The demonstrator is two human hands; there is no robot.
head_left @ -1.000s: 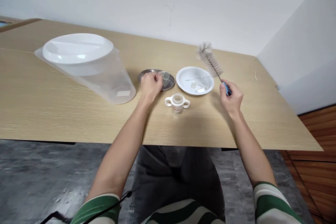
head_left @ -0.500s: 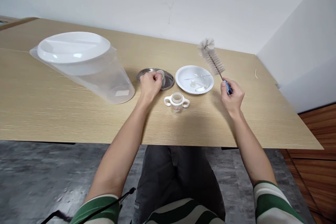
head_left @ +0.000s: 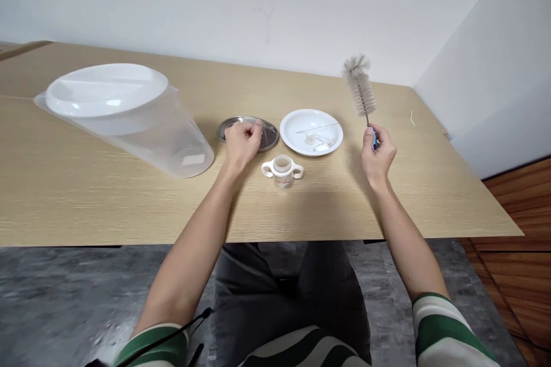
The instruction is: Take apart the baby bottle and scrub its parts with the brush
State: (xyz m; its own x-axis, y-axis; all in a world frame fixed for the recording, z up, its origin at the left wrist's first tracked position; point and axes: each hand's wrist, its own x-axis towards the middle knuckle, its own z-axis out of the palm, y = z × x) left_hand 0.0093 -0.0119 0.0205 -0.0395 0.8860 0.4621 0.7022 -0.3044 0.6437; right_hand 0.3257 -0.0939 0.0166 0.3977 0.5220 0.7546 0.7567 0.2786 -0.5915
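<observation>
My left hand [head_left: 241,140] is closed over the oval metal tray [head_left: 270,139]. A small clear cap is pinched in it, mostly hidden by the fingers now. My right hand [head_left: 379,155] is wrapped around the blue handle of a bottle brush [head_left: 363,89], with the white bristles pointing up. Between my hands, nearer to me, stands a small baby bottle [head_left: 283,171] with two white side handles and an uncovered mouth. Behind it, a white bowl [head_left: 289,136] contains clear and white small parts and a thin wire-like stick [head_left: 317,128].
A large translucent pitcher [head_left: 172,137] with a white lid stands at the left on the wooden table [head_left: 107,206]. A thin pale strip [head_left: 412,118] lies at the right. The white wall [head_left: 181,17] runs behind the table.
The brush has swung more upright in my right hand. My left hand has turned, so the clear cap shows less. The whole view has shifted slightly.
</observation>
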